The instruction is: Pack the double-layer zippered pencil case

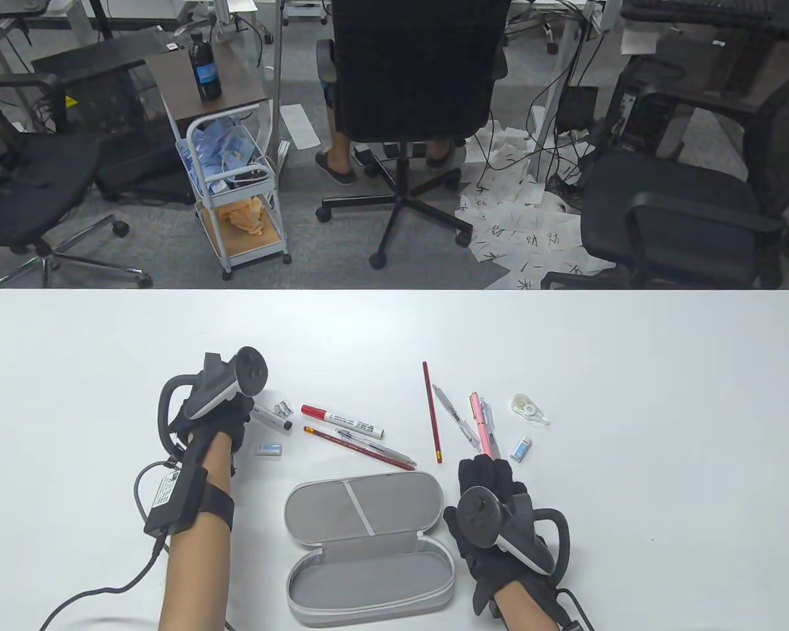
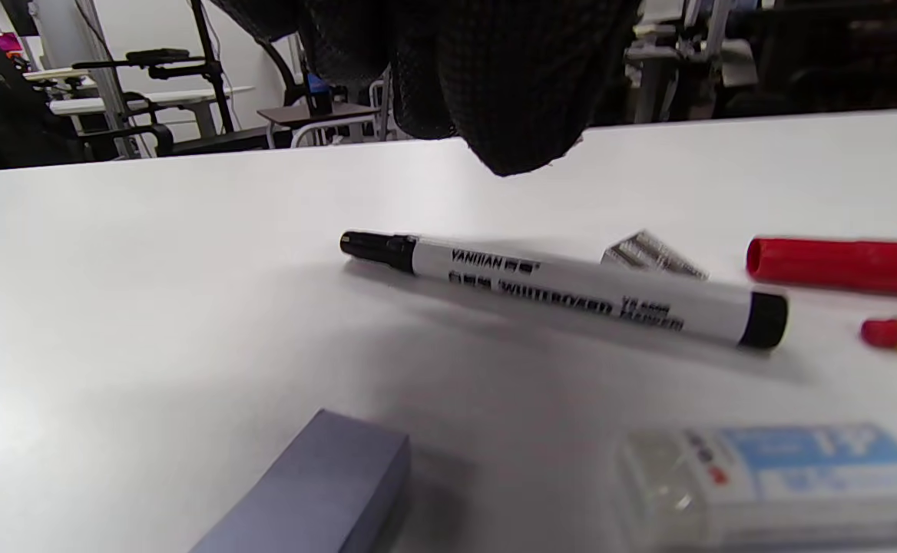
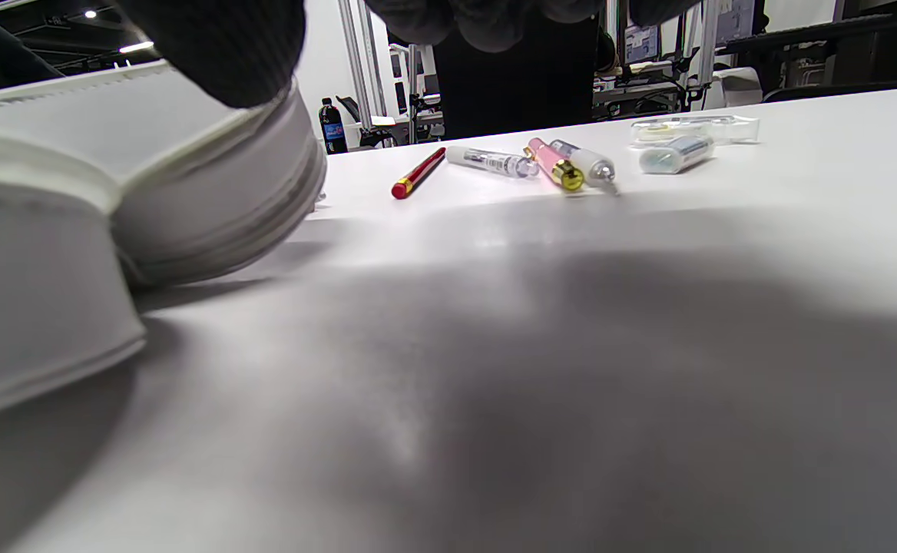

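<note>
Pencil case (image 1: pixel 368 545) lies open on the white worktop (image 1: pixel 631 368) near its front edge, between my two hands, its grey halves spread: the far half shows a flat panel with a pale strap across it, the near half is a hollow tray ringed by the zipper.

My left hand (image 1: pixel 227 411) sits to the left of the case and further back, above a black-capped whiteboard marker (image 2: pixel 564 288). From the left wrist view its gloved fingers (image 2: pixel 510 92) hang over the marker without touching it; I cannot tell how far they are curled. A small silver clip (image 2: pixel 652 253) lies just behind the marker, a white-and-blue eraser (image 2: pixel 771 480) in front of it, and a grey-blue block (image 2: pixel 326 491) at the bottom of that view.

My right hand (image 1: pixel 493 509) rests just beside the case's right end. In the right wrist view one fingertip (image 3: pixel 226 46) presses the rim of the raised half; the other fingers are hidden at the top edge, so the grip is unclear to me.

Behind the case lie a red-capped marker (image 1: pixel 342 420), a clear pen (image 1: pixel 375 447) and a red pencil (image 1: pixel 358 447) side by side. To the right are another red pencil (image 1: pixel 432 411), a clear pen (image 1: pixel 450 411), a pink pen (image 1: pixel 483 424), a second small eraser (image 1: pixel 521 449) and a correction tape (image 1: pixel 529 407).
</note>
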A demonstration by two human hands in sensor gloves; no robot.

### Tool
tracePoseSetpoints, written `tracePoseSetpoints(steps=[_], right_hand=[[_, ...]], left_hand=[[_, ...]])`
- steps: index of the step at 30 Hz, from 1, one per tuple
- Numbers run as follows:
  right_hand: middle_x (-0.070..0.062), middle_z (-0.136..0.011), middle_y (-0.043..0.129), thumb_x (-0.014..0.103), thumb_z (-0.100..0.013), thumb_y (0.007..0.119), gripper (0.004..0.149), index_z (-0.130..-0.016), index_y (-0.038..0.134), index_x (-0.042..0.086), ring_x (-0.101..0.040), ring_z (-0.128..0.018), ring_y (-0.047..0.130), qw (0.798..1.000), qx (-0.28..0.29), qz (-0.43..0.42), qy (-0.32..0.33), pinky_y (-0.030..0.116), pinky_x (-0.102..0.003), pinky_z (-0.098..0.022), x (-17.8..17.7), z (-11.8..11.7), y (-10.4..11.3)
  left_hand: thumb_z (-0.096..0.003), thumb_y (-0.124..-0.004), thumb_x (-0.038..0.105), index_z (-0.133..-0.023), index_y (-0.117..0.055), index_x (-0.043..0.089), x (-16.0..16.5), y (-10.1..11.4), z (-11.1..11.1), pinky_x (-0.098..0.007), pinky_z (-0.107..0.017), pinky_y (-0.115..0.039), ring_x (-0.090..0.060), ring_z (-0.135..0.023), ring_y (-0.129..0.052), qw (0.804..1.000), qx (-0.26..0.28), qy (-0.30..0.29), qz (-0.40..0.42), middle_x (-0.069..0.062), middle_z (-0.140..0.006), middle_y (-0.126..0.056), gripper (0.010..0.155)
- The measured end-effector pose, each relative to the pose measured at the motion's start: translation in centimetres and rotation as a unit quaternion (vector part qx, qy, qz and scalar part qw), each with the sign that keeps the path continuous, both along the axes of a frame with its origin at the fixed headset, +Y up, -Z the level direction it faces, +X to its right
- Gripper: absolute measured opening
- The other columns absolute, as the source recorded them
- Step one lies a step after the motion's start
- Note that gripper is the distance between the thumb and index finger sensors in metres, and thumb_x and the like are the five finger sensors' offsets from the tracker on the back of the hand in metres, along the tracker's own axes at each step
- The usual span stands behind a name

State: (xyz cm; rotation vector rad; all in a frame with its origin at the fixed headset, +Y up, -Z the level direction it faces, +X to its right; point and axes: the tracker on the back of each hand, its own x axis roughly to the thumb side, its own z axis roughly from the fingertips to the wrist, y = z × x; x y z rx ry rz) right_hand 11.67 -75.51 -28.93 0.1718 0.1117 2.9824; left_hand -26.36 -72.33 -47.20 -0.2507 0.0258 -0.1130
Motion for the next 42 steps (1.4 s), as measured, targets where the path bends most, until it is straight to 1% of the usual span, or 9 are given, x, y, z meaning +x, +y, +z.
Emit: tracePoseSetpoints(steps=[6, 16, 21, 23, 27, 30, 33, 39, 42], right_hand=[[-0.017, -0.117, 0.031, 0.049, -0.054, 0.064, 0.073, -0.109, 0.032, 0.014, -0.041, -0.101, 0.028, 1.000, -0.004, -0.006, 0.002, 0.038, -0.057, -0.071, 0.2, -0.2, -0.1], [-0.016, -0.117, 0.032, 0.050, -0.054, 0.064, 0.073, -0.109, 0.033, 0.015, -0.040, -0.102, 0.029, 1.000, 0.005, 0.001, 0.005, 0.037, -0.058, -0.071, 0.3, -0.2, 0.2], [-0.016, -0.117, 0.031, 0.050, -0.054, 0.065, 0.073, -0.109, 0.032, 0.015, -0.040, -0.101, 0.028, 1.000, 0.001, -0.001, 0.005, 0.037, -0.058, -0.071, 0.3, -0.2, 0.2], [-0.016, -0.117, 0.031, 0.050, -0.054, 0.065, 0.073, -0.109, 0.032, 0.015, -0.040, -0.101, 0.028, 1.000, 0.003, -0.003, 0.006, 0.037, -0.058, -0.071, 0.2, -0.2, 0.3], [-0.016, -0.117, 0.031, 0.050, -0.054, 0.065, 0.073, -0.109, 0.032, 0.015, -0.040, -0.101, 0.028, 1.000, 0.010, -0.006, 0.008, 0.037, -0.058, -0.071, 0.2, -0.2, 0.5], [-0.016, -0.117, 0.031, 0.050, -0.054, 0.065, 0.073, -0.109, 0.032, 0.015, -0.041, -0.101, 0.028, 1.000, 0.011, -0.005, 0.006, 0.037, -0.058, -0.071, 0.2, -0.2, 0.5], [-0.016, -0.117, 0.031, 0.049, -0.054, 0.065, 0.073, -0.109, 0.032, 0.015, -0.040, -0.101, 0.028, 1.000, 0.015, -0.006, 0.006, 0.037, -0.058, -0.070, 0.3, -0.1, 0.6], [-0.016, -0.117, 0.031, 0.049, -0.054, 0.065, 0.073, -0.109, 0.032, 0.015, -0.041, -0.101, 0.028, 1.000, 0.016, -0.004, 0.015, 0.037, -0.058, -0.070, 0.0, 0.0, 0.6], [-0.016, -0.117, 0.031, 0.049, -0.054, 0.065, 0.073, -0.109, 0.032, 0.014, -0.041, -0.101, 0.028, 1.000, 0.017, -0.001, 0.016, 0.037, -0.058, -0.071, 0.0, 0.0, 0.7]], left_hand=[[-0.0543, -0.089, 0.030, -0.108, -0.067, 0.035, 0.2, -2.5, -1.1, -0.061, -0.082, -0.042, -0.039, -0.114, -0.044, 0.994, -0.096, 0.013, -0.049, -0.002, -0.121, -0.060, 0.058], [-0.0551, -0.087, 0.027, -0.100, -0.071, 0.036, 0.3, -3.1, -1.5, -0.063, -0.083, -0.042, -0.038, -0.114, -0.049, 0.993, -0.098, 0.000, -0.063, -0.003, -0.118, -0.064, 0.049], [-0.0523, -0.089, 0.028, -0.098, -0.074, 0.033, -0.6, -1.6, -1.0, -0.061, -0.083, -0.044, -0.035, -0.113, -0.054, 0.998, -0.065, -0.017, -0.019, 0.000, -0.115, -0.070, 0.048], [-0.0532, -0.089, 0.027, -0.099, -0.074, 0.034, -0.8, -0.2, -0.5, -0.061, -0.083, -0.040, -0.034, -0.114, -0.051, 0.996, -0.083, -0.030, -0.015, 0.001, -0.116, -0.068, 0.049], [-0.0529, -0.089, 0.028, -0.099, -0.073, 0.034, -0.4, 3.0, 1.2, -0.062, -0.083, -0.040, -0.034, -0.114, -0.051, 0.996, -0.054, -0.066, -0.009, 0.001, -0.116, -0.069, 0.049], [-0.0526, -0.089, 0.028, -0.100, -0.073, 0.030, 1.6, 5.4, 3.6, -0.065, -0.078, -0.057, -0.039, -0.101, -0.074, 0.987, -0.024, -0.153, 0.046, -0.006, -0.106, -0.080, 0.050], [-0.0520, -0.089, 0.032, -0.100, -0.075, 0.024, 5.6, 6.0, 7.8, -0.060, -0.070, -0.071, -0.037, -0.086, -0.088, 0.957, -0.019, -0.280, 0.066, -0.008, -0.095, -0.089, 0.051], [-0.0501, -0.092, 0.042, -0.094, -0.084, 0.014, 13.7, 2.9, 17.8, -0.056, -0.062, -0.079, -0.032, -0.069, -0.098, 0.886, -0.037, -0.461, 0.035, -0.009, -0.076, -0.100, 0.052], [-0.0502, -0.092, 0.042, -0.094, -0.084, 0.015, 15.5, 1.1, 19.8, -0.056, -0.063, -0.078, -0.032, -0.070, -0.097, 0.875, -0.054, -0.481, 0.002, -0.009, -0.077, -0.099, 0.052]])
